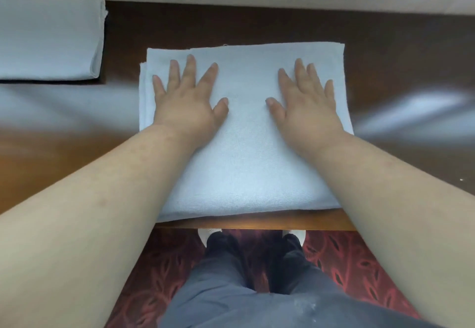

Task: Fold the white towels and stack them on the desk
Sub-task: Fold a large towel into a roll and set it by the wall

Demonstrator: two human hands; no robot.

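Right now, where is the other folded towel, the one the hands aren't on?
In the head view the second folded towel lies at the far left of the desk, near the wall, apart from the towel under both hands.

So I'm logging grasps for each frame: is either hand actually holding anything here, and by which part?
Nothing is held. The left hand and right hand lie flat, fingers spread, pressing on the folded white towel.

I see a matt, finely woven cloth towel (246,147). The wooden table (385,52) looks glossy. The carpet (347,255) looks rough.
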